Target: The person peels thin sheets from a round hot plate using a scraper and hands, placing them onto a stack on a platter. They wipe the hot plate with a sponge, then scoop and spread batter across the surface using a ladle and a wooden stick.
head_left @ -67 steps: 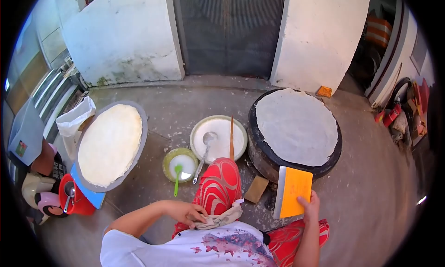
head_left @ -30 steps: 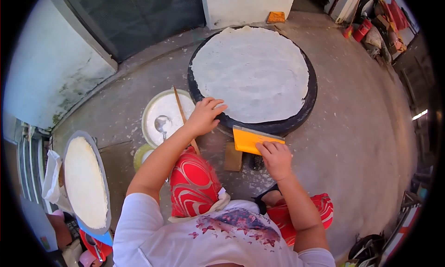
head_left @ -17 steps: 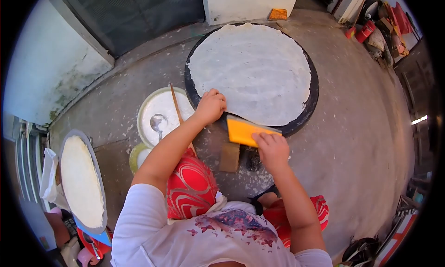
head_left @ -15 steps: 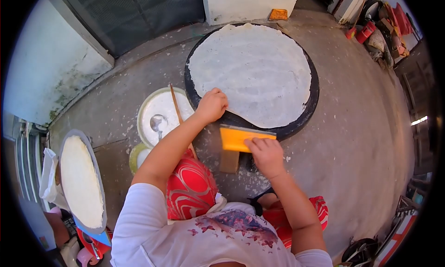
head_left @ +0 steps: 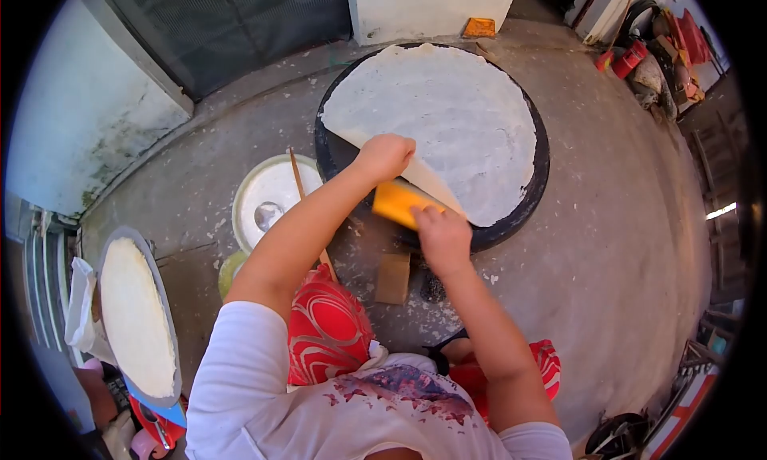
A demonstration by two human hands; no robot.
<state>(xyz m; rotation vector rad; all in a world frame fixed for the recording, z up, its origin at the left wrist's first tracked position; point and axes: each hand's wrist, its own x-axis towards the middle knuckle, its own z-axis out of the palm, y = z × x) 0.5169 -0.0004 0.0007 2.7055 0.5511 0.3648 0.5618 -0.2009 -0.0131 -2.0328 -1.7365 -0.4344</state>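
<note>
Pancake point(head_left: 455, 128) gathered at its raised near-left edge by the left hand point(head_left: 386, 156), scraper in the right

In the head view, the wide, pale pancake lies over most of a dark round griddle point(head_left: 537, 176), whose black rim shows around it. Its near-left edge stands up off the griddle along a slanting line, baring a strip of dark surface below and some of the cream-coloured underside.

The left fingers are curled tightly about the middle of that raised edge; their tips are hidden, but the sheet runs from both sides of the fist. Most of the pancake spreads beyond and to the right of these fingers.

The right hand point(head_left: 446, 236) grips an orange scraper point(head_left: 397, 204) by its right end. The blurred tool lies just below the left fist and near the raised edge; whether it touches the pancake cannot be told. The pancake's nearest corner lies just above the right fingers, apart from them.

Left of the griddle, partly behind the left forearm, sits a wide bowl point(head_left: 236, 204) of white mixture, with a ladle point(head_left: 268, 215) in it and a wooden stick point(head_left: 298, 172) across its right side. A brown block point(head_left: 393, 278) lies on the floor point(head_left: 607, 236) below the right hand.
</note>
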